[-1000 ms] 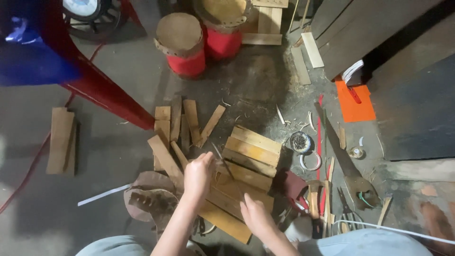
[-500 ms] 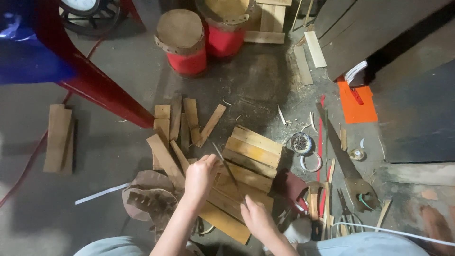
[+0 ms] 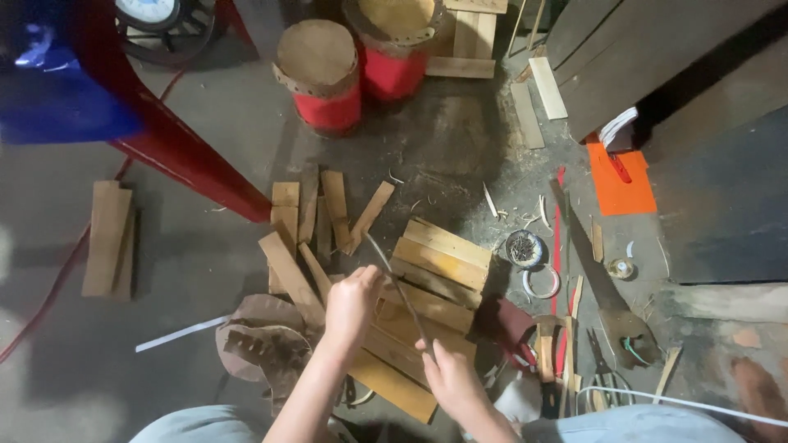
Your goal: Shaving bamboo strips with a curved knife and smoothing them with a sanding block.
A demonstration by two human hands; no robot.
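Observation:
My left hand (image 3: 353, 303) and my right hand (image 3: 447, 377) both grip a thin, dark, bent strip (image 3: 394, 283) that arcs up from between them. They hover over a row of flat wooden slats (image 3: 435, 262) lying side by side on the floor. More loose slats (image 3: 324, 209) fan out just beyond my left hand. A brown piece of hide with a jagged edge (image 3: 263, 340) lies at my left forearm.
Two red drums with hide tops (image 3: 320, 74) stand at the back. A red and blue chair leg (image 3: 189, 160) crosses the left. A hand saw (image 3: 603, 287), a small tin of nails (image 3: 523, 248), a tape ring (image 3: 542, 283), pliers (image 3: 607, 377) and an orange sheet (image 3: 620, 176) lie right.
Both hands have shifted slightly along the thin strip, the right hand moving up towards the left. The slats and tools have not moved.

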